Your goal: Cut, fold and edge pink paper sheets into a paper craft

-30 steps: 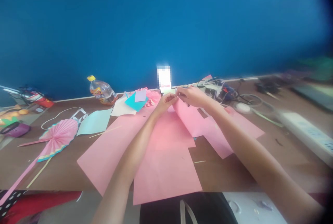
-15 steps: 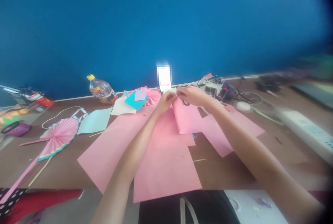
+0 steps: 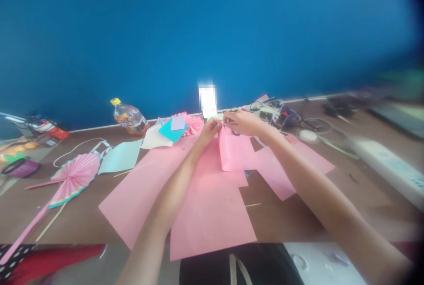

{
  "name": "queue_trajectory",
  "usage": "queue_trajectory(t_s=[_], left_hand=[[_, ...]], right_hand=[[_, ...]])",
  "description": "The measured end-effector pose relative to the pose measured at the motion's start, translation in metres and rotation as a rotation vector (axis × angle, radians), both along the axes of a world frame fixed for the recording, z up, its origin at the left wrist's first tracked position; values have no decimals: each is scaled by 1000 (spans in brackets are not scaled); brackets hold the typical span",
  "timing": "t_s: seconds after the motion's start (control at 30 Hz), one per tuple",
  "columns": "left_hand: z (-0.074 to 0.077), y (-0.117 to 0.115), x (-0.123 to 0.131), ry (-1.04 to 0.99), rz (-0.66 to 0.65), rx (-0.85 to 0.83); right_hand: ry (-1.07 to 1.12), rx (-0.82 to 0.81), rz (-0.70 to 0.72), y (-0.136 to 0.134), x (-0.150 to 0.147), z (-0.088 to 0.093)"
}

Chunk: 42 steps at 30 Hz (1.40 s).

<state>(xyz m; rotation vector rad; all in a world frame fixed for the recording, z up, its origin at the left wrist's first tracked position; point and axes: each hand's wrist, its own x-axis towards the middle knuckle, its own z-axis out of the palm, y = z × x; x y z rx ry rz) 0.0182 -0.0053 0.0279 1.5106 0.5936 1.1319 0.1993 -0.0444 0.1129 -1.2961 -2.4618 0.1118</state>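
A pink paper sheet (image 3: 235,155), bent over on itself, stands partly raised at the centre of the table. At its top left corner my left hand (image 3: 210,128) pinches the edge with thumb and forefinger. My right hand (image 3: 243,122) has its fingers closed on the same top edge, just to the right, and the fingertips of both hands nearly meet. A small dark curved shape shows under my right hand; I cannot tell what it is. Flat pink sheets (image 3: 212,214) lie spread beneath and in front of the bent one.
Leftward lie a pink pleated paper fan (image 3: 77,172), a pale blue sheet (image 3: 121,156) and a bottle with a yellow cap (image 3: 130,117). A bright screen (image 3: 207,99) stands by the wall. Cables (image 3: 318,126) and a white power strip (image 3: 391,166) are on the right.
The bent pink sheet has shifted slightly left, and its lower fold looks rounder. Both hands stay at its top edge, with the right fingers a little lower.
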Motion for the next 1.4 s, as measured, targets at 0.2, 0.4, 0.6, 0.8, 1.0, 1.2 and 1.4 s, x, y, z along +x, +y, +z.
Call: queue_trajectory(t_s=[0.2, 0.4, 0.6, 0.8, 1.0, 1.2, 1.4], left_hand=[[-6, 1, -1, -77, -10, -118], [-9, -6, -1, -203, -38, -232], [-6, -13, 2, -320, -93, -297], [-1, -15, 1, -369, -95, -332], [1, -15, 2, -426, -104, -342], [2, -14, 2, -441, -59, -393], [-2, -11, 2, -431, -49, -344]], right_hand=[[-56, -16, -75, 2, -5, -3], [-94, 32, -77, -2, -10, -3], [-121, 40, -107, -12, -18, 5], [-139, 4, -143, -20, -25, 9], [-134, -7, -151, -24, -26, 12], [-152, -1, -152, -28, -29, 16], [-179, 7, -151, -31, -30, 19]])
